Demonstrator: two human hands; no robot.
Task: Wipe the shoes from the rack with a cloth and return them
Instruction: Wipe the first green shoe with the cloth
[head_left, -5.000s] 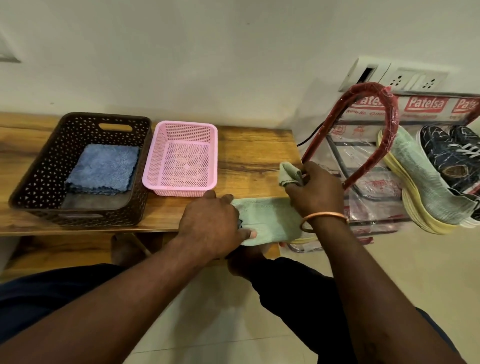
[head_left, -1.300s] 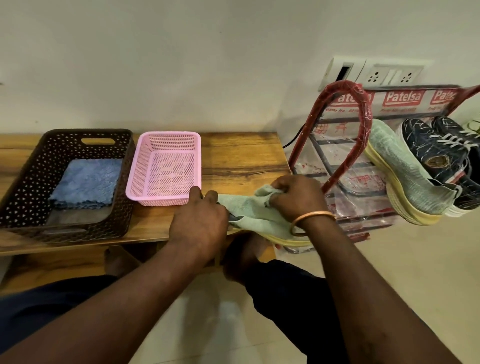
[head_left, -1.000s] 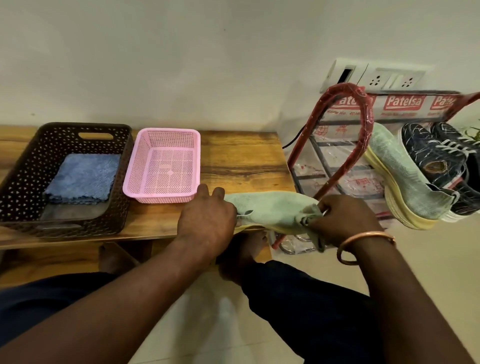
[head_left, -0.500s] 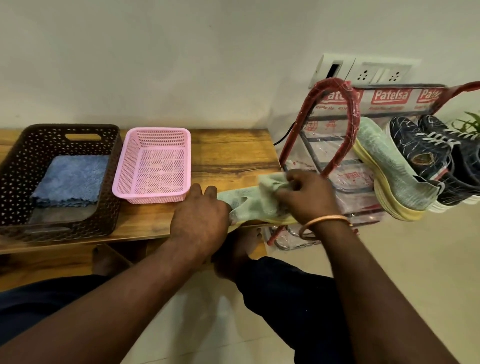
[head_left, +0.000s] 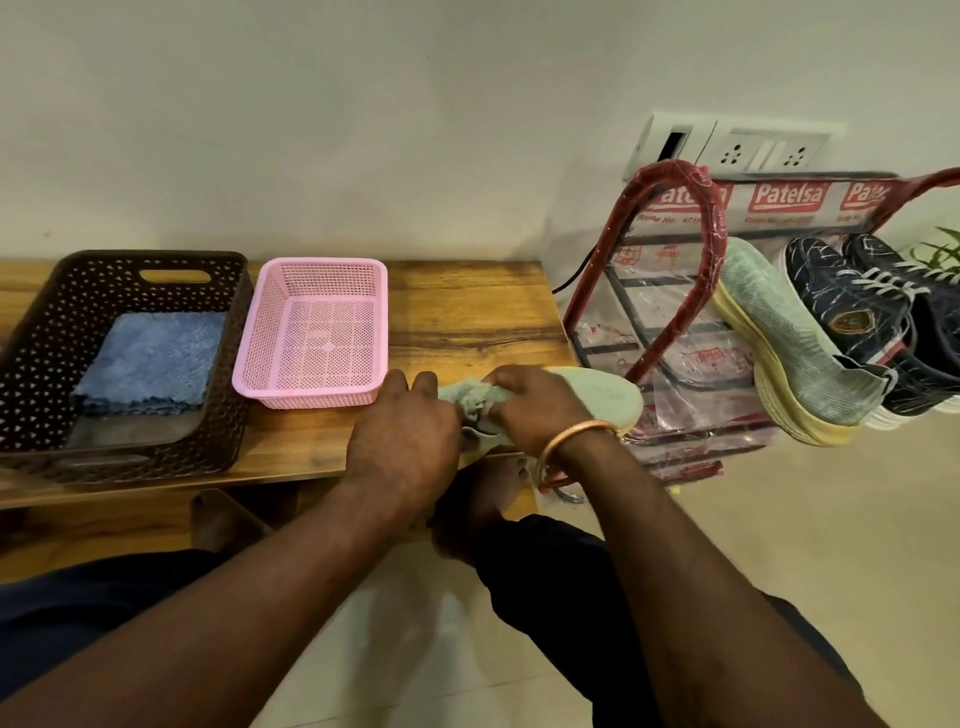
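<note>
A pale green shoe (head_left: 605, 397) lies on its side at the right front corner of the wooden bench (head_left: 467, 312). My left hand (head_left: 402, 434) grips its heel end. My right hand (head_left: 540, 410) holds a bunched pale green cloth (head_left: 470, 397) against the shoe near its middle. The shoe's toe sticks out to the right of my right hand. The matching green shoe (head_left: 789, 343) leans on the red shoe rack (head_left: 670, 270) beside dark blue sneakers (head_left: 872, 317).
A pink mesh basket (head_left: 311, 332) stands on the bench just left of my hands. Farther left is a brown basket (head_left: 47, 338) with a folded blue cloth (head_left: 148, 364) inside. Wall sockets (head_left: 748, 150) sit above the rack. My feet rest under the bench.
My right hand has slid the cloth leftward along the shoe from its toe end toward the middle. My left hand has kept its hold on the heel.
</note>
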